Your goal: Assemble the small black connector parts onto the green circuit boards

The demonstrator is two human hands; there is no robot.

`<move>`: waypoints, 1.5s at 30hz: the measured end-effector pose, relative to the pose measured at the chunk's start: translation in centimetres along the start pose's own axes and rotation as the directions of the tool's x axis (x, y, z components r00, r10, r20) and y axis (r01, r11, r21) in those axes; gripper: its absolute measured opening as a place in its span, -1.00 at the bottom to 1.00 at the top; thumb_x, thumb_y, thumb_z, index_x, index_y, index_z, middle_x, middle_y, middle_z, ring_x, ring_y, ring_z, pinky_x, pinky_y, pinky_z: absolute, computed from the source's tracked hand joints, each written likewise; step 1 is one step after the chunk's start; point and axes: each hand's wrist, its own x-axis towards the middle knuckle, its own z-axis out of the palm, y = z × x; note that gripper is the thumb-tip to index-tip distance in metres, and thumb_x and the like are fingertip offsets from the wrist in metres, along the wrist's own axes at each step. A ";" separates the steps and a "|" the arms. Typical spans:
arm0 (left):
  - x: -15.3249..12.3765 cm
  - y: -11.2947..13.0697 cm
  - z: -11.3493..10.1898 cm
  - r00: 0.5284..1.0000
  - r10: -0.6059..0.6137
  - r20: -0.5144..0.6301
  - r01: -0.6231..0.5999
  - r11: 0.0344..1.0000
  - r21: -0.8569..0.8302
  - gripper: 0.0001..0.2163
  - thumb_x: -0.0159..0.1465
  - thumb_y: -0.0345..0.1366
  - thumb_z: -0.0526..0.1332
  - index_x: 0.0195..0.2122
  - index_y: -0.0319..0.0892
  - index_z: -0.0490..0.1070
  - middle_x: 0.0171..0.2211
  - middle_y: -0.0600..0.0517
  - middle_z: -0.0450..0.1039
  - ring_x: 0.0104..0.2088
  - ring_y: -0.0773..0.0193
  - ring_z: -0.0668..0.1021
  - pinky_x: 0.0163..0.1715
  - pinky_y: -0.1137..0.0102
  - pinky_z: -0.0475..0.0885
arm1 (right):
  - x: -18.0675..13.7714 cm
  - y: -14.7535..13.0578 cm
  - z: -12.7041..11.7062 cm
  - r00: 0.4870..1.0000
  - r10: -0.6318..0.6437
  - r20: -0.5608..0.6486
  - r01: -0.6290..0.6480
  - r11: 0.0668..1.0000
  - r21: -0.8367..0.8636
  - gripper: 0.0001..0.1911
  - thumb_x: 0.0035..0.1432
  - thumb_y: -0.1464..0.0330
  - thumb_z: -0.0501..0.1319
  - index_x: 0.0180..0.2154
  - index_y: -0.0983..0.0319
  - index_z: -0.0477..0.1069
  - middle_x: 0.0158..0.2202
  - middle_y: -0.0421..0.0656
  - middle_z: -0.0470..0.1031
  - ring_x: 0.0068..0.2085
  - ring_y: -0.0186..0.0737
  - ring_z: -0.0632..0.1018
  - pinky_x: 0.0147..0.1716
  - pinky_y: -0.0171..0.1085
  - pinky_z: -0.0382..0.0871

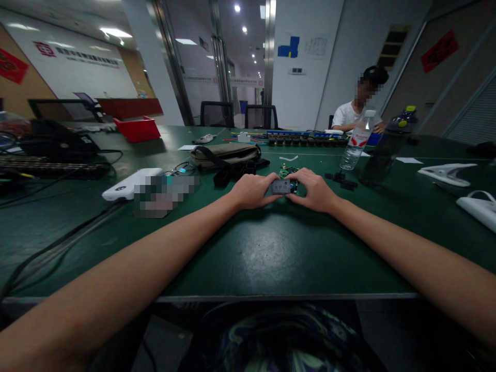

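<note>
Between my two hands, above the green table [256, 253], is a small grey rectangular block [281, 187] with a row of small printed marks on its face. My left hand [253, 191] pinches its left end between thumb and fingers. At the right end, the thumb and fingertips of my right hand [313, 190] close in a pinch on the block. Just behind it shows a green circuit board [287, 169], partly hidden by the block and my right fingers. I cannot make out whether the block and the board are joined.
Small black parts [341, 181] lie right of my hands; a grey pouch [228, 154] lies behind on the left. Beyond stand a water bottle [357, 142] and a dark bottle [389, 144]. A white device [132, 183] and red bin [137, 129] are left. A person [349, 113] sits opposite.
</note>
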 end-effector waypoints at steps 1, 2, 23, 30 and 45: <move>0.0 0.0 0.0 1.000 -0.006 0.002 0.006 1.000 0.016 -0.53 0.33 0.09 0.06 0.07 -0.17 0.34 -0.28 -0.08 0.60 -0.32 0.05 0.64 -0.40 0.34 0.41 | 0.0 0.0 0.0 1.000 0.000 0.000 0.000 1.000 0.001 -0.72 0.16 0.27 0.25 -0.09 0.22 0.43 -0.17 -0.04 0.58 -0.13 -0.03 0.52 -0.10 -0.07 0.40; 0.0 0.0 0.0 1.000 -0.010 0.001 0.010 1.000 0.027 -0.52 0.33 0.10 0.05 0.07 -0.17 0.34 -0.30 -0.08 0.60 -0.33 0.05 0.64 -0.41 0.34 0.40 | 0.0 0.0 0.0 1.000 -0.001 -0.001 0.001 1.000 0.002 -0.72 0.16 0.27 0.24 -0.09 0.23 0.43 -0.17 -0.04 0.58 -0.13 -0.03 0.52 -0.10 -0.07 0.40; 0.0 0.1 -0.1 1.000 -0.012 -0.001 0.012 0.999 0.038 -0.50 0.34 0.11 0.03 0.08 -0.16 0.34 -0.35 -0.08 0.59 -0.35 0.04 0.64 -0.40 0.34 0.40 | 0.0 0.0 -0.1 0.999 0.038 0.026 -0.038 0.999 0.011 -0.72 0.08 0.31 0.25 -0.13 0.20 0.40 -0.19 -0.05 0.55 -0.14 -0.02 0.51 -0.11 -0.06 0.40; -0.1 0.2 -0.2 1.000 -0.002 -0.001 0.002 0.999 0.042 -0.52 0.34 0.10 0.04 0.07 -0.16 0.35 -0.36 -0.08 0.59 -0.35 0.05 0.64 -0.40 0.34 0.39 | 0.0 0.0 -0.1 0.999 0.021 0.024 -0.021 1.000 0.011 -0.70 0.12 0.27 0.26 -0.10 0.22 0.40 -0.16 -0.03 0.55 -0.12 -0.01 0.51 -0.11 -0.05 0.40; -0.1 0.0 -0.2 1.000 0.006 0.010 -0.006 1.000 0.021 -0.49 0.32 0.13 0.03 0.07 -0.17 0.35 -0.36 -0.08 0.59 -0.36 0.07 0.63 -0.39 0.34 0.39 | 0.0 0.2 0.0 0.999 0.033 0.042 -0.034 0.999 0.004 -0.67 0.15 0.16 0.28 -0.10 0.19 0.43 -0.18 -0.04 0.55 -0.13 0.00 0.49 -0.12 -0.04 0.38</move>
